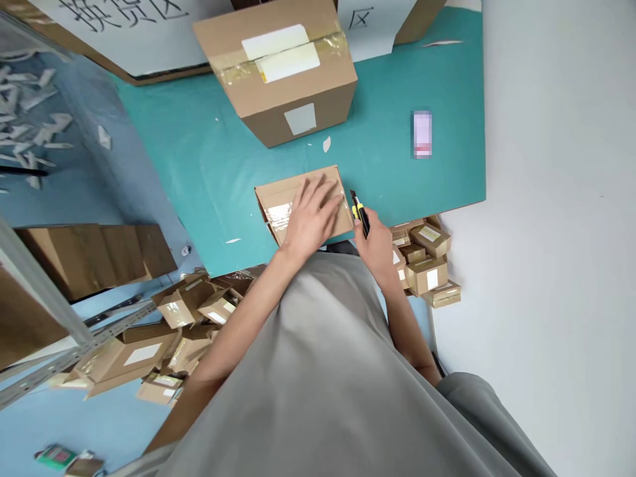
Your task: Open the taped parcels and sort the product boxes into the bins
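Observation:
A small flat cardboard box [276, 193] lies at the front edge of the green table [199, 179], with shiny tape over a white label on its top. My left hand [312, 215] rests on the box's top with fingers spread. Just off the box's right end, my right hand [373, 242] is wrapped round a black and yellow utility knife [362, 213]. The knife's tip points away from me, and part of its handle is hidden in my fingers.
A larger taped cardboard box [293, 86] stands behind, before white signs [144, 33]. A blurred pinkish item [422, 134] lies at the right. Cardboard boxes [428, 271] are piled below the table's right side, more boxes [144, 351] at the lower left beside a metal rack [74, 358].

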`<state>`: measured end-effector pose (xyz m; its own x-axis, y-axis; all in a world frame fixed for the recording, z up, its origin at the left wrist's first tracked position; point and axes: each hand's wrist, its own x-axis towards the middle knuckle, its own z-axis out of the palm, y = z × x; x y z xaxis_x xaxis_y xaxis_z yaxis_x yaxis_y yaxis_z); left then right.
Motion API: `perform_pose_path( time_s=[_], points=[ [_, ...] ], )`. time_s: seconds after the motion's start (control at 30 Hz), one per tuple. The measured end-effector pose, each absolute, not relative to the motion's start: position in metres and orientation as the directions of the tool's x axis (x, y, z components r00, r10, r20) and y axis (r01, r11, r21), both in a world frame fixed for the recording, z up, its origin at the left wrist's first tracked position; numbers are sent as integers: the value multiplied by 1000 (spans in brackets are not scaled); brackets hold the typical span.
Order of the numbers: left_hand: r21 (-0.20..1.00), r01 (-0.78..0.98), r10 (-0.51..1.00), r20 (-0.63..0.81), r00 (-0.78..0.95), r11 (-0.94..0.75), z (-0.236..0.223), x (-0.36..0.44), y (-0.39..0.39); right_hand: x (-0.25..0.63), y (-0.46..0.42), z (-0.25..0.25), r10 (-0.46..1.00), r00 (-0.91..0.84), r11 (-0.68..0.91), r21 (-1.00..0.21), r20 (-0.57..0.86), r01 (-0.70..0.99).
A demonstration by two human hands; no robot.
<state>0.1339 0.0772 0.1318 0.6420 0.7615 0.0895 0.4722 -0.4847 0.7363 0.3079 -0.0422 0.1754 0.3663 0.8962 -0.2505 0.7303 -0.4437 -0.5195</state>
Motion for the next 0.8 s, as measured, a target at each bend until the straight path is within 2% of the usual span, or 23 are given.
perform_pose_path(
  time_s=[0.13, 0.27, 0.43, 0.63, 0.8],
  points=[
    [704, 495, 736, 58, 674, -509, 129, 150, 71, 310, -27, 183, 899, 317, -431, -482, -301, 763],
    [749, 483, 761, 45, 647, -454, 126, 148, 74, 305, -14, 201, 859, 300, -461, -371, -415, 806],
    [791, 457, 778, 37, 628, -406, 127, 150, 74, 298, -6, 212, 814, 327, -491, -267, -481, 829],
    [804, 451, 785, 31, 619, -387, 127, 150, 75, 299, -3, 213, 814, 311, -480, -265, -491, 836],
    [819, 430, 785, 40, 618, -381, 125, 149, 74, 294, 1, 220, 795, 329, -489, -216, -510, 845]
  ],
)
